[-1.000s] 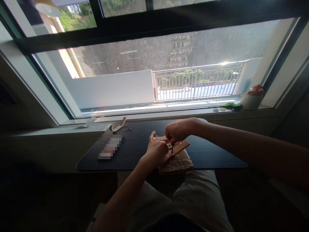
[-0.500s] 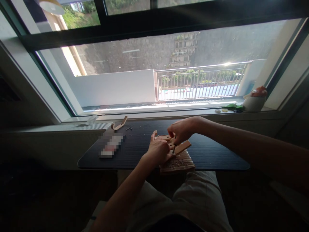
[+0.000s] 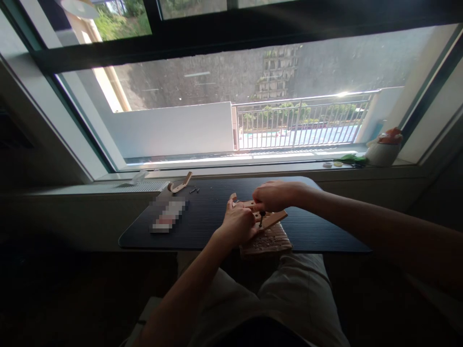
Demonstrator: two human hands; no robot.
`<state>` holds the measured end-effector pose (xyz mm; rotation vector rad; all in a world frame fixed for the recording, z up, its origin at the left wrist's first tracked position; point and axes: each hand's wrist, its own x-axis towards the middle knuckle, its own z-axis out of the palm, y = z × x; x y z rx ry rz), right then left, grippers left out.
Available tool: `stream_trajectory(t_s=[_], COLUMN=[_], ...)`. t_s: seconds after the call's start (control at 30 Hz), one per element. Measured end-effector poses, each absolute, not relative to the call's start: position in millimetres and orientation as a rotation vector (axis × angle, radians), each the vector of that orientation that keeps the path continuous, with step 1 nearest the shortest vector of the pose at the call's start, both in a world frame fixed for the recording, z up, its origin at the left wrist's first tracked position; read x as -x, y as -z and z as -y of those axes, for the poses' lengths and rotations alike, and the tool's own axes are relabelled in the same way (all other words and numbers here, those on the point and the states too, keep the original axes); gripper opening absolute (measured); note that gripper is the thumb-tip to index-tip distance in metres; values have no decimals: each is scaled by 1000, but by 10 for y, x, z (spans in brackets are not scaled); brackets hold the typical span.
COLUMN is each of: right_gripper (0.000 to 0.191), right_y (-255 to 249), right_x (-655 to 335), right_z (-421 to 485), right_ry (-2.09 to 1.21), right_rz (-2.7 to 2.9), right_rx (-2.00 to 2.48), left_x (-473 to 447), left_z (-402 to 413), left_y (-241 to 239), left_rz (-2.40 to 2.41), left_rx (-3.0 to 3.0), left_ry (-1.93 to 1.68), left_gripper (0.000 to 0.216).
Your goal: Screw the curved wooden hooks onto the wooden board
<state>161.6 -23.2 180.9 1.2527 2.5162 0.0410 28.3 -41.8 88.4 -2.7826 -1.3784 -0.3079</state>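
My left hand (image 3: 237, 222) presses down on a light wooden hook piece (image 3: 272, 219) that lies on a brown wooden board (image 3: 269, 242) at the front edge of the dark table (image 3: 318, 231). My right hand (image 3: 273, 195) is closed on a small dark screwdriver (image 3: 261, 218), which stands upright with its tip on the wooden piece. The tool's handle is hidden in the fist.
A second wooden hook (image 3: 180, 184) and a few small screws (image 3: 194, 190) lie at the table's back left. A blurred flat packet (image 3: 167, 216) lies at the left. On the windowsill stand a white pot (image 3: 381, 149) and a green item (image 3: 350, 159).
My right hand has turned slightly over the screwdriver and sits a little lower. The view has shifted slightly. The left hand stays on the wooden piece.
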Motion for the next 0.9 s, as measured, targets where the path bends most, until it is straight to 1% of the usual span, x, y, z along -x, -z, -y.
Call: stream_trajectory(t_s=[0.13,0.27,0.37,0.47,0.53,0.67,0.77,0.8,0.9], right_gripper=[43,29,25,29,32,34,39,39,26], right_y=[-1951,-1984,-1895,-1770,-1717,-1760,-1869,-1899,-1932], right_x=[-1663,-1697,-1703,-1719,-1741,-1780,-1781,-1778,-1778], right_z=[246,237,210,175,160,182,230,242,251], right_ry=[60,189,109,-53,-100,-72,0,21,51], right_rz=[-2482,-2533,-2613,-2674,-2678,-2613,-2568,-2567,-2591], right_rx=[-1238,-1150,-1144,-1204,-1248,-1334,-1314,-1289,-1192], left_x=[-280,-274,-277,-282,-282,-278,-272,-270,-266], left_z=[415,409,401,394,395,401,399,397,393], left_y=[-884,-867,-852,-848,-853,-866,-861,-857,-843], left_rz=[1392,1383,1384,1380,1385,1387,1365,1360,1375], left_rx=[2771,2783,2780,2773,2782,2788,2784,2785,2790], left_ry=[310,330,342,344,333,345,363,361,340], left_gripper=[23,26,27,23,23,25,25,25,25])
